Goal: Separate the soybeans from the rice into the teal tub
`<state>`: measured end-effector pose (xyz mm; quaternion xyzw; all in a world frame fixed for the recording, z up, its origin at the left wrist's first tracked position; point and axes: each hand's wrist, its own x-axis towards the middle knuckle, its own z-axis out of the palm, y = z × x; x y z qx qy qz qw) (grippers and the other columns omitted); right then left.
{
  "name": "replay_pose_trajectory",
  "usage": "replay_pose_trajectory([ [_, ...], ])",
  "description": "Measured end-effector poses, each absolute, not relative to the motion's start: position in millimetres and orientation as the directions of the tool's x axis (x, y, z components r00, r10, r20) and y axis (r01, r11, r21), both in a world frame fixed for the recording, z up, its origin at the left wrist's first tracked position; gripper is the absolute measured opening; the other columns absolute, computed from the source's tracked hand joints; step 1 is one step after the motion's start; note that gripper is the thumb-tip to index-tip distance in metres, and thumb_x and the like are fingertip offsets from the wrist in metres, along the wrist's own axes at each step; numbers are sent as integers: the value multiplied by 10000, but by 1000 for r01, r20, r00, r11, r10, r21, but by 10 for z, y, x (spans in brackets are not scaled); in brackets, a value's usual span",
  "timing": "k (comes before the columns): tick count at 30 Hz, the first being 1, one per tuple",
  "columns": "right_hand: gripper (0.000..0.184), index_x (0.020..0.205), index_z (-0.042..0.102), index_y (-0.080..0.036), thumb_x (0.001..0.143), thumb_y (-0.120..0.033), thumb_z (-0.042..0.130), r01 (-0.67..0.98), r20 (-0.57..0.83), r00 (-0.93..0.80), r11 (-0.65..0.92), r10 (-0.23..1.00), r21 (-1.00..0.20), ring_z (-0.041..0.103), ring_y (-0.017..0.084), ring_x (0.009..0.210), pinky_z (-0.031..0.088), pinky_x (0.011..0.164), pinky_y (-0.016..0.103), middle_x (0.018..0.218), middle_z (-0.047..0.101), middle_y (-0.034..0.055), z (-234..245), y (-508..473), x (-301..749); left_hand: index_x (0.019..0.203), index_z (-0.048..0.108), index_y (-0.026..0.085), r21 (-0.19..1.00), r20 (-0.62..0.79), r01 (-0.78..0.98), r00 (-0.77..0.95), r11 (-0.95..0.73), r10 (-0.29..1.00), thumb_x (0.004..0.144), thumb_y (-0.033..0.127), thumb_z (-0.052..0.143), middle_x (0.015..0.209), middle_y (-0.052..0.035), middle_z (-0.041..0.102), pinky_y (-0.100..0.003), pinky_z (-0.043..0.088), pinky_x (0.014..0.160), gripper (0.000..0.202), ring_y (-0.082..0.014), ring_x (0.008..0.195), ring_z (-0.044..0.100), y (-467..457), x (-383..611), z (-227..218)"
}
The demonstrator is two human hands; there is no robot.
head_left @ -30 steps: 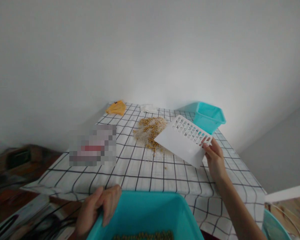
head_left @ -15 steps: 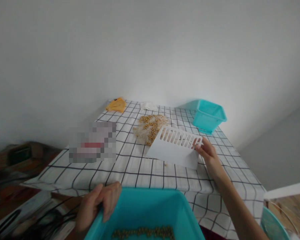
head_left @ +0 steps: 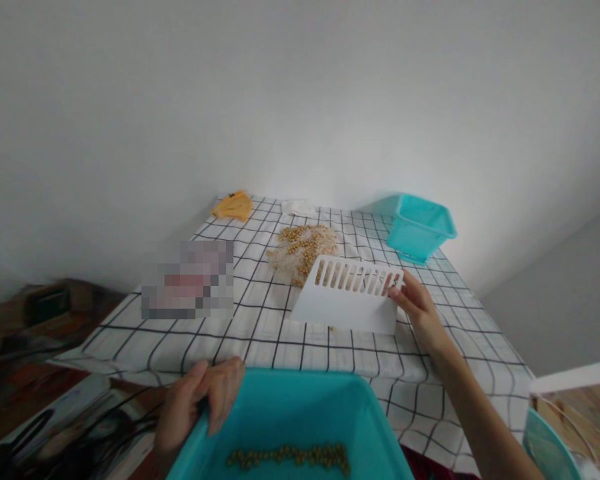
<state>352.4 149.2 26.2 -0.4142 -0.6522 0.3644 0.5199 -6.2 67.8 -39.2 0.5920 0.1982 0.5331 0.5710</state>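
Note:
My left hand (head_left: 203, 399) is closed over the left rim of a turquoise plastic bin (head_left: 300, 400) at the table's front edge. Soybean-like yellowish beans (head_left: 290, 456) lie in a band across its bottom. Between thumb and fingers, my right hand (head_left: 414, 303) grips the right end of a white slotted plastic panel (head_left: 347, 303). The panel is tilted up, its slotted edge on top and its solid edge down near the cloth. Just behind it spreads a pile of yellow beans mixed with pale grains (head_left: 303, 250), partly hidden by the panel.
A smaller turquoise basket (head_left: 420, 230) stands at the back right of the checked tablecloth (head_left: 260, 313). A yellow bag (head_left: 234, 205) and a white crumpled piece (head_left: 299, 207) lie at the back. A blurred-out item (head_left: 190, 280) sits at left. Cables and boxes are below left.
The white panel has turned slightly, its left top corner swinging lower and leftward in my right hand. My left hand stays on the bin rim. The view has shifted a little.

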Motion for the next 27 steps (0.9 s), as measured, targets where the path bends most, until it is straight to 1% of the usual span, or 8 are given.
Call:
replay_pose_trajectory([
  [5,209,887,674,-255,924,-460,654,144,372,-156,393,915,-908,595,198,779,499,698,309,845,626,26,272,1472,3526,567,609,234,888,410,-364,348,-281,843,1095,375,173,479,2,530,-338,404,654,699,-172,514,440,668,-63,-380],
  [9,190,933,692,-263,911,-451,680,131,348,-142,366,927,-921,591,182,745,495,681,297,834,626,15,273,1449,3522,567,609,231,886,411,-369,345,-280,844,1095,354,155,482,-2,525,-346,397,660,706,-174,516,443,669,-50,-373],
  [15,169,902,714,-257,896,-426,703,113,325,-188,349,927,-930,625,196,794,504,702,299,870,669,23,253,1430,3538,573,626,234,877,419,-390,333,-281,844,1094,343,155,487,0,529,-349,393,662,711,-171,511,442,667,-31,-366],
  [17,151,924,718,-264,897,-411,702,84,341,-142,355,929,-931,635,201,798,505,718,310,895,695,24,234,1442,3554,573,623,232,876,422,-388,331,-286,844,1094,341,158,486,0,531,-349,392,658,707,-170,511,444,663,-32,-365],
  [20,177,1029,720,-285,888,-391,705,19,380,14,380,925,-925,664,221,867,509,769,327,989,735,27,210,1469,3577,572,614,228,876,425,-380,319,-297,847,1095,339,162,482,0,532,-350,389,652,700,-170,512,440,655,-34,-365],
  [22,206,1069,718,-288,885,-380,700,9,398,112,399,911,-917,670,229,892,504,792,333,1010,746,28,196,1488,3598,564,602,224,877,425,-374,317,-300,848,1094,342,165,478,-1,527,-349,388,647,697,-170,510,437,647,-27,-359],
  [23,195,1059,720,-284,890,-376,690,22,408,152,410,900,-912,667,229,884,499,793,333,994,746,27,188,1498,3614,556,594,221,877,424,-374,310,-301,851,1093,342,166,473,-2,520,-348,387,644,697,-168,506,434,642,-21,-354],
  [27,139,925,713,-255,918,-371,637,125,458,255,440,852,-889,618,206,798,465,749,313,869,701,15,142,1549,3711,530,562,213,877,409,-381,274,-292,871,1089,330,174,456,-6,503,-342,387,628,690,-165,491,414,629,8,-333],
])
